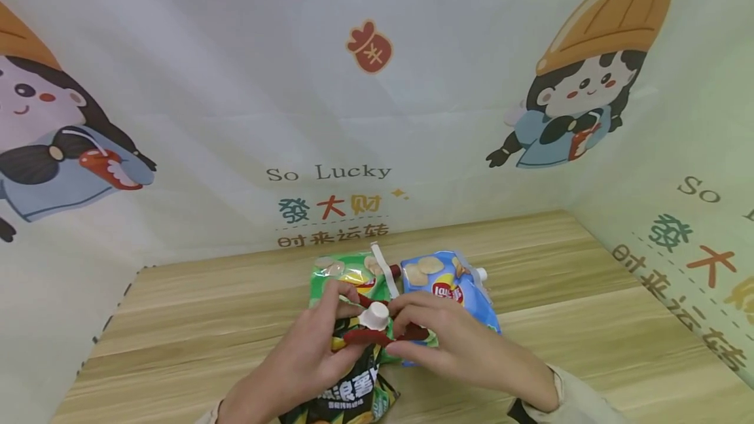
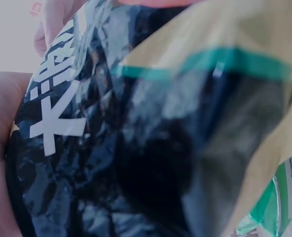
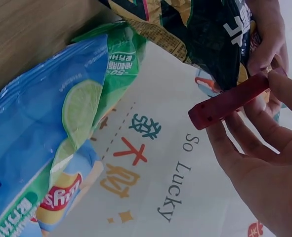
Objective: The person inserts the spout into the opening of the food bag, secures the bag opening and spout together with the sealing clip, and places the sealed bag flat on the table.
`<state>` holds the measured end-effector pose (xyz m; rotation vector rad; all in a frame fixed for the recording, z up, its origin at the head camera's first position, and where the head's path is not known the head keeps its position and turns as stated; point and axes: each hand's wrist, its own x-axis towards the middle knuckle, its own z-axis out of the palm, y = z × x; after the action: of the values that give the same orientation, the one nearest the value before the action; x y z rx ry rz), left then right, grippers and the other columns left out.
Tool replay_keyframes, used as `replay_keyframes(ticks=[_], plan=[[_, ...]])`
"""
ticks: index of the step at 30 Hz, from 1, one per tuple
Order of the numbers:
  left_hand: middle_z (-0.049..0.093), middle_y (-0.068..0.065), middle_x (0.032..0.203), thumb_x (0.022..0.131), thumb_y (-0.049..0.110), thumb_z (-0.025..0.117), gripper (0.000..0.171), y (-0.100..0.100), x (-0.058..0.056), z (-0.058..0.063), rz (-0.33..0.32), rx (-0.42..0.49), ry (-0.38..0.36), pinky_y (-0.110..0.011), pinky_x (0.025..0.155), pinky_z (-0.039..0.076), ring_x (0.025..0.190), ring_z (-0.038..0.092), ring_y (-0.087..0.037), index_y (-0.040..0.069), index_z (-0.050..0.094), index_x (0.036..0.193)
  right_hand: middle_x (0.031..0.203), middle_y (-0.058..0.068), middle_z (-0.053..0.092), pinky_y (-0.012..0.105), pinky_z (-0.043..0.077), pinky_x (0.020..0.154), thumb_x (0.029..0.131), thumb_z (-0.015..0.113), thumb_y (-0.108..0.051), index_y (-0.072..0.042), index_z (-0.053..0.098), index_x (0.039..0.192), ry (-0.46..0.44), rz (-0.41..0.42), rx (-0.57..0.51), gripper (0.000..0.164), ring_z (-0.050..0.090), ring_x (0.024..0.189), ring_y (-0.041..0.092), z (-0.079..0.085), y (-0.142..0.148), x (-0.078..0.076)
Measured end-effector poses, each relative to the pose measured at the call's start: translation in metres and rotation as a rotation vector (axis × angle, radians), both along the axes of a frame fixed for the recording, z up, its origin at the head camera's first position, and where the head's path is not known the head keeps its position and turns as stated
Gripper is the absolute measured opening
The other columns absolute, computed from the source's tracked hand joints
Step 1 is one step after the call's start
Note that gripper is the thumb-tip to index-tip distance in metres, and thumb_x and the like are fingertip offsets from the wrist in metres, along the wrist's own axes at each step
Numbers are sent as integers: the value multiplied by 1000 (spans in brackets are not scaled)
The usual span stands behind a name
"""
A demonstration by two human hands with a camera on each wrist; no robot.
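A black chip bag with white lettering stands in front of me, its top gathered between my hands. At its mouth is a dark red bag clip with a white spout cap. My left hand grips the bag's top at the left, fingers and thumb around the clip's left part. On the other side, my right hand pinches the red clip between thumb and fingers, as the right wrist view shows. The black bag fills most of the left wrist view, and the clip's fit on its edge is partly hidden.
Behind the hands, a green chip bag carries a white clip with a dark red cap. A blue chip bag lies to its right, with a pale clip and white cap. A printed backdrop borders the wooden table.
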<state>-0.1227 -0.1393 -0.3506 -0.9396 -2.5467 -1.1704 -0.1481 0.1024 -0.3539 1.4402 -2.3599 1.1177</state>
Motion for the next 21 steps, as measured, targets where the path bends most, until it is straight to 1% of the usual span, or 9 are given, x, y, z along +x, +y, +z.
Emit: replay_keyframes(ticks=[3,6,8,10,12,14,17,19,21], plan=[[71,5,115,86,7,77,68,2,0,0,-14,-4,-1,-33,87,53,106,65,-6,15,33,138,116,-9,61,22,52,75,96,67,-31,-20,65,90,-10,-10,-13,13,58,90,4,-1,-3,-2],[70,5,116,86,7,78,80,4,0,1,-6,-12,-17,-33,89,54,106,65,-6,16,28,147,121,-8,59,25,52,80,93,72,-31,-19,62,93,-54,-31,-48,15,58,97,7,-3,-5,-2],[70,6,117,85,7,78,83,5,0,2,-3,-13,-25,-33,89,54,107,65,-6,18,27,149,123,-7,57,28,53,84,91,74,-30,-18,58,101,-98,-34,-81,23,60,101,9,-4,-6,-3],[70,5,117,85,6,78,85,6,0,3,-7,-8,-32,-32,89,55,108,65,-6,20,26,151,124,-7,56,31,52,90,89,76,-30,-18,54,113,-159,-38,-102,35,61,108,10,-4,-7,-3],[68,4,120,86,3,76,87,7,-1,3,-23,10,-41,-29,88,55,108,65,-7,24,25,152,125,-8,57,33,52,94,90,76,-31,-20,50,125,-217,-33,-107,45,62,110,11,-3,-9,-3],[66,2,121,86,1,75,88,7,-1,3,-39,26,-45,-26,86,55,108,64,-8,26,24,153,128,-9,58,32,52,95,91,74,-32,-21,48,134,-256,-28,-101,51,63,109,10,-2,-10,-4],[63,0,123,87,-3,73,89,7,-2,2,-67,58,-66,-23,84,55,109,64,-10,29,23,153,130,-7,59,31,52,94,92,73,-31,-20,50,138,-241,-11,-87,53,63,108,10,-1,-12,-5],[64,-1,121,88,-3,71,89,7,-2,2,-83,72,-65,-23,83,55,106,66,-11,28,22,154,128,-3,62,30,54,91,92,73,-27,-15,53,137,-193,6,-85,51,64,105,11,0,-12,-7],[64,-2,121,89,-3,70,91,7,-3,1,-95,91,-82,-23,83,55,103,67,-11,29,19,156,123,-1,64,29,55,87,92,73,-23,-11,57,134,-145,23,-92,47,64,103,11,-1,-13,-8]])
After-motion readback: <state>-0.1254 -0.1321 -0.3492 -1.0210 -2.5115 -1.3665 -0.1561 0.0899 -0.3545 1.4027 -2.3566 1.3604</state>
